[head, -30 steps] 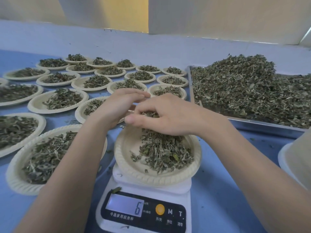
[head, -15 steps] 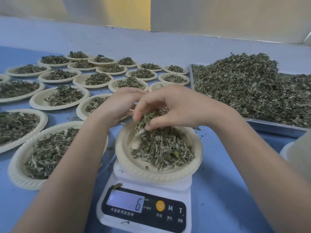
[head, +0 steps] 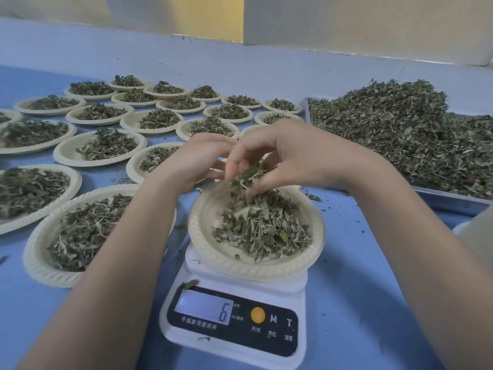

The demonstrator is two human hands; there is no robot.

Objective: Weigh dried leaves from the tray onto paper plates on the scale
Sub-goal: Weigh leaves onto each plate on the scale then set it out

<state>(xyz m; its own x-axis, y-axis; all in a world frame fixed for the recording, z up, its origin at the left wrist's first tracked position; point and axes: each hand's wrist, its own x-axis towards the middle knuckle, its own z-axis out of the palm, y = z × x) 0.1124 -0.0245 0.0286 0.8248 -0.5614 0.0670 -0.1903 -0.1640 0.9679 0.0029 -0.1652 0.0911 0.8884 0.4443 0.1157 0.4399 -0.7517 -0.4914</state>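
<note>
Dried leaves (head: pixel 248 177) are pinched in the right hand (head: pixel 290 156) grip just above the plate (head: pixel 210 252) on the scale (head: pixel 234 321); whether the left hand (head: pixel 194 158) grip holds anything cannot be told.

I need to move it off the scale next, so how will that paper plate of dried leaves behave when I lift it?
Probably very light: the scale reads only 6 under the paper plate. The thin fluted rim suggests it may flex if pinched at one edge. The dried leaves lie loose and heaped, so tilting would likely spill some.
</note>
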